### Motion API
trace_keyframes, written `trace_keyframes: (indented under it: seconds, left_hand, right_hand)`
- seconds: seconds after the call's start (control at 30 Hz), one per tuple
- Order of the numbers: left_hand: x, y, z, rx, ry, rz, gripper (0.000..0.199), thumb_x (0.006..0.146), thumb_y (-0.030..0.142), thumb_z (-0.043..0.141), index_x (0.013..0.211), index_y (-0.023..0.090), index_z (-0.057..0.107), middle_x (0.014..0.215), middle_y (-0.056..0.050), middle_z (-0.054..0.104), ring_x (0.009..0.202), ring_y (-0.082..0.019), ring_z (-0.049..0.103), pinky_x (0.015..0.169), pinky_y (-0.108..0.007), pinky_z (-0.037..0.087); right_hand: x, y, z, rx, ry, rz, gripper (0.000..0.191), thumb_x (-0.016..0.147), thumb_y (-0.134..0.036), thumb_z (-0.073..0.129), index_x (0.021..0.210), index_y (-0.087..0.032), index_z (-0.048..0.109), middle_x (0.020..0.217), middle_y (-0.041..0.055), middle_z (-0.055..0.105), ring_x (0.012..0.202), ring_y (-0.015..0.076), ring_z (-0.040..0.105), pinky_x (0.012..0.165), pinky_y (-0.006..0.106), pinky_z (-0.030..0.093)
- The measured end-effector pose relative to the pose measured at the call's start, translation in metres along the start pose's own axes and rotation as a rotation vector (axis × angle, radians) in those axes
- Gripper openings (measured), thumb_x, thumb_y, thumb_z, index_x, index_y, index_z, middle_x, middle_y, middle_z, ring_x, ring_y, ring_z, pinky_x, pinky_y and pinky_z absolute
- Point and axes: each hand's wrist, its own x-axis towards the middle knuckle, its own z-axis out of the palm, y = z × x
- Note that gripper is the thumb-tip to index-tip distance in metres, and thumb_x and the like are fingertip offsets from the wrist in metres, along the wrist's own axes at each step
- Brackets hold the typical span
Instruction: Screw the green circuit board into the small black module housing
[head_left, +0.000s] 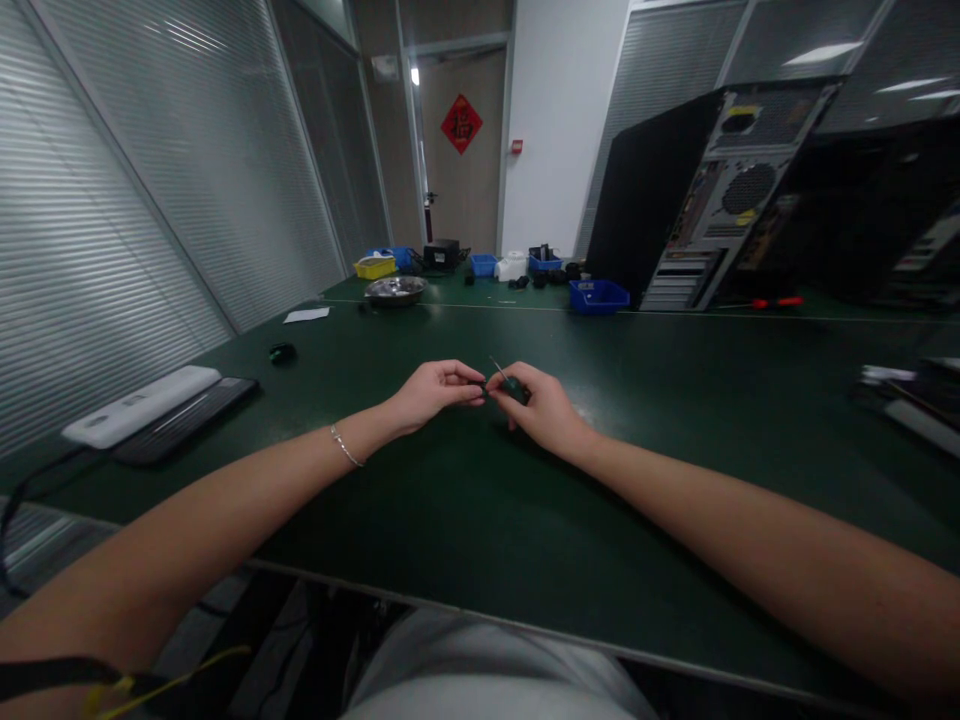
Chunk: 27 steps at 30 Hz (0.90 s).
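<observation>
Over the middle of the dark green table [465, 510], both hands meet with their fingertips almost touching. My left hand [441, 388], with a silver bracelet at its wrist, pinches a small dark piece [484, 387] too tiny to name. In my right hand [541, 400] lies a screwdriver [513, 386] with a dark green handle, its thin metal shaft pointing up and to the left. The right thumb and index fingertips also reach the small dark piece. Whether they grip it cannot be made out.
A keyboard [187, 420] and a long white box [142, 405] lie left, near a mouse [283, 352]. Further back are a metal bowl [396, 290], a blue bin [598, 297] and a yellow bin [374, 267]. A computer tower [660, 190] stands back right; stacked parts [915, 400] sit far right.
</observation>
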Motion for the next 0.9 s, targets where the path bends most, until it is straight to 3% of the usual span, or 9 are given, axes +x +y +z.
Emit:
trace_keyframes:
  seconds: [0.2, 0.43, 0.63, 0.9]
  left_hand:
    - [0.001, -0.001, 0.0, 0.019, 0.0, 0.005, 0.027, 0.076, 0.012, 0.072, 0.101, 0.009, 0.063, 0.097, -0.01, 0.071, 0.086, -0.017, 0.07, 0.09, -0.034, 0.053]
    - [-0.004, 0.009, 0.007, 0.049, 0.018, -0.011, 0.029, 0.072, 0.01, 0.075, 0.098, 0.007, 0.063, 0.092, -0.01, 0.072, 0.084, -0.017, 0.07, 0.087, -0.034, 0.054]
    - [-0.003, 0.004, 0.004, 0.026, 0.002, -0.004, 0.031, 0.072, 0.011, 0.075, 0.1, 0.009, 0.063, 0.098, -0.01, 0.071, 0.087, -0.017, 0.07, 0.089, -0.033, 0.053]
    - [-0.003, 0.007, 0.003, -0.041, 0.044, -0.019, 0.025, 0.077, 0.009, 0.071, 0.1, 0.009, 0.063, 0.098, -0.011, 0.071, 0.088, -0.016, 0.069, 0.091, -0.032, 0.053]
  right_hand:
    - [0.001, -0.002, 0.0, -0.094, 0.036, -0.001, 0.01, 0.085, -0.02, 0.058, 0.094, -0.019, 0.061, 0.093, 0.0046, 0.064, 0.06, 0.0118, 0.059, 0.055, 0.025, 0.047]
    - [0.003, -0.002, -0.001, -0.212, 0.086, -0.108, 0.006, 0.083, -0.016, 0.062, 0.088, -0.019, 0.062, 0.086, 0.0036, 0.064, 0.082, 0.0179, 0.06, 0.074, 0.029, 0.046]
    - [0.004, -0.001, -0.001, -0.229, 0.097, -0.164, 0.007, 0.083, -0.015, 0.061, 0.087, -0.02, 0.062, 0.086, 0.0038, 0.063, 0.082, 0.018, 0.059, 0.075, 0.03, 0.046]
    - [0.002, 0.002, -0.001, -0.132, 0.102, -0.059, 0.013, 0.085, -0.026, 0.061, 0.096, -0.021, 0.06, 0.093, 0.004, 0.065, 0.077, 0.0171, 0.061, 0.069, 0.029, 0.047]
